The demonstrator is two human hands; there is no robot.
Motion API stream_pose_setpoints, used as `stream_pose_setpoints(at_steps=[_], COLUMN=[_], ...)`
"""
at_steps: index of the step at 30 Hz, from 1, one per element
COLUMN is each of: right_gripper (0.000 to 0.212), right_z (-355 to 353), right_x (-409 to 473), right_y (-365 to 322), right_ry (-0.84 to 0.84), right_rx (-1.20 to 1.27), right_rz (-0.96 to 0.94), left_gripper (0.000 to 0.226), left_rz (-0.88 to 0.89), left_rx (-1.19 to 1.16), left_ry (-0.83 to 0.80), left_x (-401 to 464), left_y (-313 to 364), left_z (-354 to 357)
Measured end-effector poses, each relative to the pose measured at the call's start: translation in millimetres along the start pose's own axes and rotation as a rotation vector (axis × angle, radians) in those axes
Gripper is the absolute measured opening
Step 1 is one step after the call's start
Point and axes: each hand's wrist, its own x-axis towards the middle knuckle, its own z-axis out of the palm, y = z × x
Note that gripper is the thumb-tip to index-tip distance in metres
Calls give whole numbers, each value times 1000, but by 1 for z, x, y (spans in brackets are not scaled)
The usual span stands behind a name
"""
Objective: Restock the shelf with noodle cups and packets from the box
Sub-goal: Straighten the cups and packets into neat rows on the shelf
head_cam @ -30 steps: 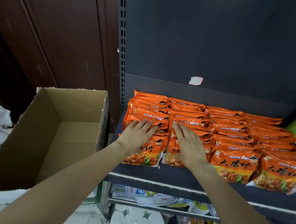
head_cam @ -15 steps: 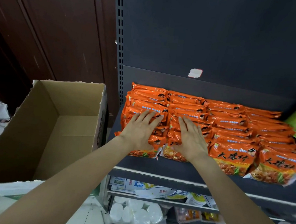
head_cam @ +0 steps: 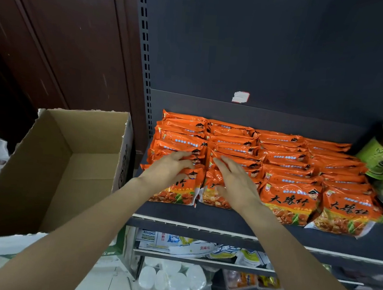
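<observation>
Both hands lie flat, fingers straight, on the orange noodle packets point(head_cam: 288, 202): left hand point(head_cam: 169, 168), right hand point(head_cam: 236, 182). The box point(head_cam: 40, 176) sits beside the shelf point(head_cam: 225, 221).

A shop; slotted display shelf point(head_cam: 225, 219) stocked with noodle packets point(head_cam: 289, 169).

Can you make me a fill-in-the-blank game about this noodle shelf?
1. The noodle packets are colored ____.
2. The cardboard box sits to the ____ of the shelf.
3. The left hand and right hand rest on the ____.

Answers: orange; left; packets
</observation>
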Motion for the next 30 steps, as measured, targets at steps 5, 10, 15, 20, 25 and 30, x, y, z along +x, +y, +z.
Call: stream_pose_setpoints(at_steps=[5,10,15,20,25,30], right_gripper=[71,73,91,94,84,82], right_z=[0,3,8,16,20,16], right_x=[8,12,9,17,23,20], right_y=[-2,-5,-15,-30,-36,-42], right_ry=[8,20,48,3,55,43], right_rx=[35,42,39,-11,-63,-56], right_rz=[6,30,-38,-54,30,45], left_gripper=[30,34,71,107,103,99], left_rz=[5,31,52,-71,-191,-217], left_rx=[-137,-18,135,413,462,431], left_ry=[-14,-45,35,-37,-116,-114], left_x=[6,14,-1,-15,-10,-10], left_y=[0,-2,-6,-17,-17,-8], left_z=[-1,10,7,4,2,0])
